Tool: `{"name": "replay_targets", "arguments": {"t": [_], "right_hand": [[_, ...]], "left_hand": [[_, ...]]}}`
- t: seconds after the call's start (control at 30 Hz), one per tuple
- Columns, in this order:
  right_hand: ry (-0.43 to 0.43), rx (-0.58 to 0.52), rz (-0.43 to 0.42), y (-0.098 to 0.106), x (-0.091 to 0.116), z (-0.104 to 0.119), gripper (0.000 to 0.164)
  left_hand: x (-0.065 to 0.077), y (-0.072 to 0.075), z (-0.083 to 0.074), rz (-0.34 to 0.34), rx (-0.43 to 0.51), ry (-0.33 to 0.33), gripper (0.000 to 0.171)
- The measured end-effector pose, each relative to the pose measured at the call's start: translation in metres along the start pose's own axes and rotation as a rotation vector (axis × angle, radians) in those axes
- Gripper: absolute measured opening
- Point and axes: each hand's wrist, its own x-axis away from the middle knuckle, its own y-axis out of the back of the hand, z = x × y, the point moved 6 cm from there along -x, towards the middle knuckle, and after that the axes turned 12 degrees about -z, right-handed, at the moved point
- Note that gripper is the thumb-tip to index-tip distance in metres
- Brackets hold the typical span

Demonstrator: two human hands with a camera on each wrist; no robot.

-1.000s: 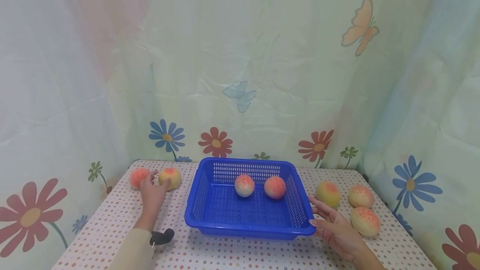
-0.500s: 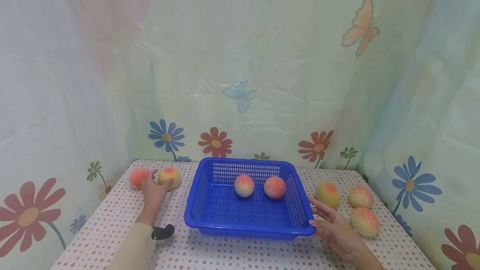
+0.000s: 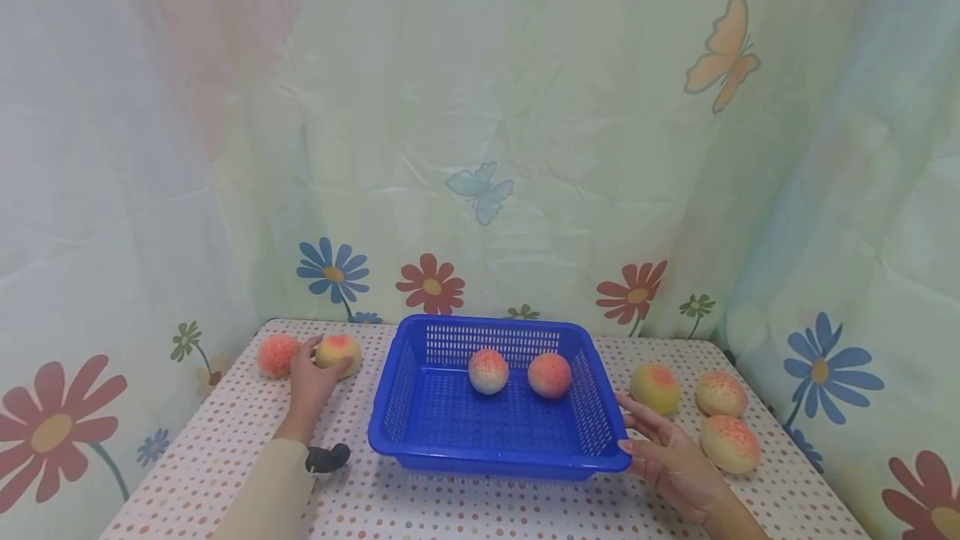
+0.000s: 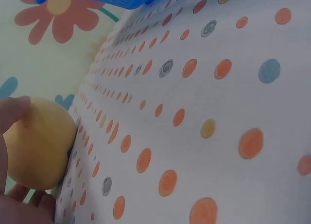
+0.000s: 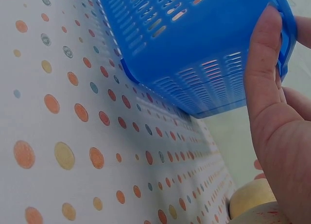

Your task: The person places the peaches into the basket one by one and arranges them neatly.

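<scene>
My left hand (image 3: 310, 380) is around a yellow peach (image 3: 341, 350) with a red top at the back left of the table. In the left wrist view the thumb lies on this peach (image 4: 41, 146) and the fingers curl behind it. Just left of that hand sits a red peach (image 3: 276, 356). My right hand (image 3: 671, 461) holds the rim of a blue plastic basket (image 3: 495, 462) at its right side, thumb near the front corner. Inside the basket are a speckled peach (image 3: 488, 373) and a redder peach (image 3: 550, 376).
To the right of the basket lie a yellow-green peach (image 3: 656, 388) and two speckled peaches, one behind (image 3: 722, 393) and one in front (image 3: 731, 443). A dotted cloth (image 3: 420, 515) covers the table. Flowered curtains (image 3: 480, 107) enclose the back and sides.
My left hand has shifted slightly right, away from the red peach and closer around the yellow one. The right hand, basket and other peaches stay as they were.
</scene>
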Motion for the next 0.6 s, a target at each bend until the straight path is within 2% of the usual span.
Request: {"name": "replay_targets", "arguments": {"t": [0.3,0.6], "right_hand": [[0.007,-0.011,0.018,-0.0023,0.0012,0.0013,0.053],[-0.004,-0.001,-0.013,-0.0002,0.0005,-0.0007,0.058]], "left_hand": [[-0.0007,-0.0007,-0.0035,0.012,-0.016,-0.014,0.082],[-0.0027,-0.0008,-0.0027,0.031,-0.007,-0.026,0.081]]}}
